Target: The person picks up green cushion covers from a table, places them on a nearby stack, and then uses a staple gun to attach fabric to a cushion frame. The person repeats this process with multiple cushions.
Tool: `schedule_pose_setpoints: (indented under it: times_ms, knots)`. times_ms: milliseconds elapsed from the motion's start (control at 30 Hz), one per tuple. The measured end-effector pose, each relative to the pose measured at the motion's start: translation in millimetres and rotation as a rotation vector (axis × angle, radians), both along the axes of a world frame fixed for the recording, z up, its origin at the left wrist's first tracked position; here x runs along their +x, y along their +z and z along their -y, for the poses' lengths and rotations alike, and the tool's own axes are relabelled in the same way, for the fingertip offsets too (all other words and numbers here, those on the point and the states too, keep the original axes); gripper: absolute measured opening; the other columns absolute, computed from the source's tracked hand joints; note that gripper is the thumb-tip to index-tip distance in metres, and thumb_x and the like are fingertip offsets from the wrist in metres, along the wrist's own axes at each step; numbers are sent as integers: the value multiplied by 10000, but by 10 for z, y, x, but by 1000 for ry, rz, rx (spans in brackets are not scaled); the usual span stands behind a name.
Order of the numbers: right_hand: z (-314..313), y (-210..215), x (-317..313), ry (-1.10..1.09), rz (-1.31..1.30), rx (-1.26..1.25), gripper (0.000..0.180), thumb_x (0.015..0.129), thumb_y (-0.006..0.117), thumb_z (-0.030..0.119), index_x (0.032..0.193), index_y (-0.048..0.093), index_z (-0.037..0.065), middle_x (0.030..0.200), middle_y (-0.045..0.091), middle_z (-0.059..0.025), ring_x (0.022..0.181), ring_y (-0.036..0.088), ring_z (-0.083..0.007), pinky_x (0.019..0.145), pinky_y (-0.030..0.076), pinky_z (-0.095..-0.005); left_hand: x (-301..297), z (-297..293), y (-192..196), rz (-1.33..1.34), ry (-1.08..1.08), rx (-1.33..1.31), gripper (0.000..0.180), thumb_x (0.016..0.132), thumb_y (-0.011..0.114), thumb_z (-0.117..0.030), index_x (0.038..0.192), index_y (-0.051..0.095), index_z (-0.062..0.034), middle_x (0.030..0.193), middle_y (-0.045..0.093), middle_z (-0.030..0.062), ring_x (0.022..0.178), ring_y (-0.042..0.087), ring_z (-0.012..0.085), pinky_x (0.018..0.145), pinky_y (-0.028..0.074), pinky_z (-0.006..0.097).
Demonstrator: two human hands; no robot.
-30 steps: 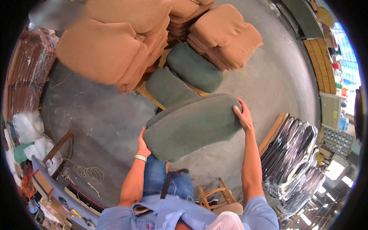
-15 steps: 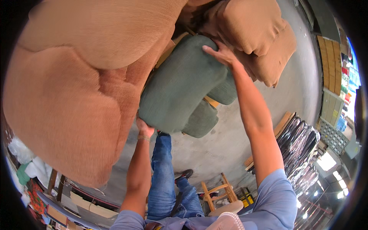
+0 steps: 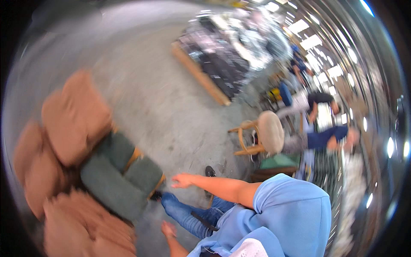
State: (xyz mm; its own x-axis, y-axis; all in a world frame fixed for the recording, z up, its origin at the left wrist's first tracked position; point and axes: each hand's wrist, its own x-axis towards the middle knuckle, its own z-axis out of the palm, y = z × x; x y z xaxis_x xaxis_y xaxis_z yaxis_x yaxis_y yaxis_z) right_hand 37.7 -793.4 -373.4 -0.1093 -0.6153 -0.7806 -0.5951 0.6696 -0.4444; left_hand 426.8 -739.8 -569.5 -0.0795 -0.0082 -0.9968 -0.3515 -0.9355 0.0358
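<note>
A dark green upholstered chair (image 3: pixel 109 186) with strips of light wood sits on the floor at the lower left, among brown upholstered seats. My right hand (image 3: pixel 183 180) is in the air just right of the chair, its fingers loosely apart and nothing in them. Nearer the lower edge is my left hand (image 3: pixel 169 229), blurred, with fingers spread and holding nothing. Both hands are apart from the chair. Brown padded seats (image 3: pixel 77 118) stand beyond it, and another brown piece (image 3: pixel 87 227) lies nearer.
A wooden stool with a beige round seat (image 3: pixel 270 132) stands to the right. Behind it are two people (image 3: pixel 327 139). Plastic-wrapped dark bundles (image 3: pixel 222 64) rest on a wooden pallet (image 3: pixel 201 75) at the back. A green-topped piece (image 3: pixel 280 161) is near my right shoulder.
Both hands have let go of the green chair and come away from it. My view has swung right, so the chair and brown seats now appear at the lower left.
</note>
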Motion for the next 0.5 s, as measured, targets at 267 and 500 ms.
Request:
schedule_pose_setpoints:
  times_ms: [267, 500]
  knots:
    - [-3144, 1561, -1279, -1222, -128, -409, 330, 965, 656, 308, 1189, 655, 66, 993, 733, -82, 799, 689, -167, 711, 553, -322, -1222, 725, 1576, -72, -667, -239, 245, 989, 574, -290, 1215, 548, -196, 935, 647, 44, 714, 638, 242, 547, 478, 421]
    - [-5356, 950, -1261, -1349, -328, -421, 243, 933, 666, 304, 1040, 699, 89, 839, 727, -63, 709, 687, -149, 664, 545, -348, -3422, -40, 2427, -226, -770, -521, 278, 977, 576, -158, 1248, 574, -98, 912, 662, 48, 675, 647, 178, 503, 463, 305]
